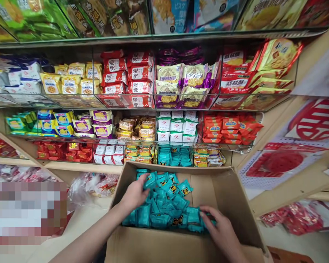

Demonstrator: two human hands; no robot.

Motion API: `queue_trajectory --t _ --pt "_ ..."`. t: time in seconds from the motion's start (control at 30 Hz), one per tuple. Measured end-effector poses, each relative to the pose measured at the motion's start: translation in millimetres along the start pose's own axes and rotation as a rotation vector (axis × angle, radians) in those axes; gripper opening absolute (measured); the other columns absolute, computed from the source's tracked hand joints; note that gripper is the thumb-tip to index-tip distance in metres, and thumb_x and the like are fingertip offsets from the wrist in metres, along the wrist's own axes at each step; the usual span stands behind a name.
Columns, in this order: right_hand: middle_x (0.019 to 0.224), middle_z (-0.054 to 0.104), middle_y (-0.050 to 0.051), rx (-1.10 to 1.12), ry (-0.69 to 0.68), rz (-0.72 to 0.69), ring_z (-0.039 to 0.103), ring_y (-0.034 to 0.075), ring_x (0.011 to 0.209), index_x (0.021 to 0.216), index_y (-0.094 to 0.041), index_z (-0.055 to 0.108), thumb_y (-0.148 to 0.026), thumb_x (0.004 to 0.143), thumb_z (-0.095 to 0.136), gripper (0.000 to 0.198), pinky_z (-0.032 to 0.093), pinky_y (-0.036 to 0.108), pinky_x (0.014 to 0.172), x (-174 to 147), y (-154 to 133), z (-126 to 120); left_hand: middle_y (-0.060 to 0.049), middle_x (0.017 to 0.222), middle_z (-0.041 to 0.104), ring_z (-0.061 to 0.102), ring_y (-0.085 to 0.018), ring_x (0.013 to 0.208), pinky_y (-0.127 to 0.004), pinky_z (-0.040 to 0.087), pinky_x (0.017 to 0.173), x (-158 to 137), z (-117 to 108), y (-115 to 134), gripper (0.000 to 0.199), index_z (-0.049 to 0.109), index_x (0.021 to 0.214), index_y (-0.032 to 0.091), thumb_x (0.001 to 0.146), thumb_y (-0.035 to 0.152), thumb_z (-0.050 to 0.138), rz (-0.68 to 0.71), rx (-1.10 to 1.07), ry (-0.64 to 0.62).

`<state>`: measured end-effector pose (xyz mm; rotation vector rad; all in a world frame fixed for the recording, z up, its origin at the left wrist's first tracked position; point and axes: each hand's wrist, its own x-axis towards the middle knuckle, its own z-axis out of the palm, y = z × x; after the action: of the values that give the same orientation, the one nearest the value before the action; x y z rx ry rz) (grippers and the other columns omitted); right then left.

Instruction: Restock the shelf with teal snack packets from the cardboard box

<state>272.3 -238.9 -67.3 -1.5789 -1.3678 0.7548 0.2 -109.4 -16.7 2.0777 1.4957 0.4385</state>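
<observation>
Small teal wrapped snack packets [164, 197] lie heaped in an open cardboard box [214, 186], mostly toward its left side. My left hand [134, 193] reaches over the box's left wall, thumb and forefinger apart at the pile's upper left edge. At the lower right of the pile is my right hand [220, 228], its fingers parted and touching the packets there. Parts of the fingers on both hands are hidden, and no packet is lifted clear of the heap.
Behind the box rise shelves with clear dividers, filled with snack packets. Matching teal packets [177, 157] sit in a low compartment just beyond the box's back wall. Bagged goods [95, 186] lie left on the floor, and red bags [293, 219] at the right. A slanted wooden panel [276, 182] flanks the right.
</observation>
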Motion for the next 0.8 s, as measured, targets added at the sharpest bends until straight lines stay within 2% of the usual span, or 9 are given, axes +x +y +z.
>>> queue_trajectory --t 0.13,0.27,0.37,0.43,0.5,0.57,0.63,0.7,0.8 --pt "0.104 0.062 0.010 0.438 -0.070 0.172 0.060 0.023 0.090 0.111 -0.020 0.058 -0.050 0.070 0.060 0.051 0.052 0.034 0.069 15 -38 34 -0.004 0.089 0.061 0.058 -0.016 0.075 -0.025 0.045 0.064 -24 17 48 0.040 0.045 0.101 0.018 0.067 0.027 0.063 -0.023 -0.754 -0.215" --pt "0.082 0.065 0.006 0.508 -0.080 0.187 0.060 0.019 0.074 0.094 -0.017 0.065 -0.052 0.070 0.060 0.043 0.049 0.027 0.059 26 -60 45 -0.002 0.088 0.060 0.052 -0.011 0.067 -0.022 0.041 0.059 -38 29 72 0.043 0.053 0.094 0.017 0.058 0.029 0.074 -0.037 -0.950 -0.306" --pt "0.074 0.065 0.004 0.451 0.024 0.160 0.058 0.017 0.066 0.084 -0.016 0.067 -0.049 0.070 0.061 0.037 0.048 0.028 0.060 24 -66 39 -0.001 0.091 0.058 0.052 -0.011 0.072 -0.022 0.041 0.064 -43 32 78 0.050 0.055 0.100 0.019 0.057 0.033 0.076 -0.160 -1.040 -0.155" --pt "0.084 0.066 0.005 0.378 0.092 0.044 0.060 0.020 0.078 0.085 -0.019 0.068 -0.043 0.071 0.062 0.028 0.049 0.032 0.070 18 -67 35 -0.002 0.093 0.058 0.055 -0.014 0.082 -0.025 0.042 0.074 -44 31 83 0.054 0.051 0.108 0.022 0.063 0.043 0.071 -0.312 -1.237 -0.167" --pt "0.093 0.066 0.005 0.265 0.094 -0.156 0.058 0.022 0.091 0.085 -0.024 0.070 -0.033 0.074 0.060 0.017 0.047 0.037 0.082 10 -68 32 -0.004 0.096 0.059 0.058 -0.016 0.085 -0.029 0.043 0.079 -44 29 90 0.053 0.046 0.113 0.023 0.070 0.051 0.061 -0.429 -1.490 -0.315" --pt "0.103 0.064 0.005 0.150 0.050 -0.353 0.053 0.023 0.104 0.087 -0.028 0.070 -0.024 0.076 0.057 0.017 0.043 0.040 0.089 1 -68 31 -0.006 0.096 0.061 0.060 -0.015 0.077 -0.028 0.045 0.073 -44 27 96 0.047 0.044 0.115 0.023 0.075 0.044 0.059 -0.451 -1.642 -0.373" --pt "0.115 0.058 0.004 0.107 0.046 -0.424 0.046 0.024 0.114 0.090 -0.030 0.069 -0.019 0.077 0.054 0.023 0.040 0.042 0.094 -6 -67 32 -0.006 0.095 0.062 0.060 -0.013 0.071 -0.025 0.045 0.067 -43 26 99 0.047 0.042 0.117 0.023 0.075 0.028 0.062 -0.417 -1.667 -0.291" --pt "0.123 0.052 0.006 0.187 0.140 -0.314 0.043 0.025 0.117 0.095 -0.027 0.066 -0.022 0.078 0.053 0.023 0.039 0.043 0.095 -9 -64 33 -0.006 0.095 0.063 0.061 -0.013 0.072 -0.025 0.045 0.066 -43 26 100 0.049 0.041 0.119 0.023 0.074 0.019 0.063 -0.375 -1.662 -0.241" --pt "0.118 0.054 0.011 0.454 0.225 0.043 0.052 0.026 0.108 0.109 -0.022 0.057 -0.037 0.075 0.058 0.037 0.049 0.038 0.082 -6 -62 37 -0.007 0.100 0.062 0.061 -0.016 0.081 -0.027 0.045 0.072 -44 29 101 0.049 0.043 0.118 0.023 0.074 0.022 0.064 -0.303 -1.662 -0.230"
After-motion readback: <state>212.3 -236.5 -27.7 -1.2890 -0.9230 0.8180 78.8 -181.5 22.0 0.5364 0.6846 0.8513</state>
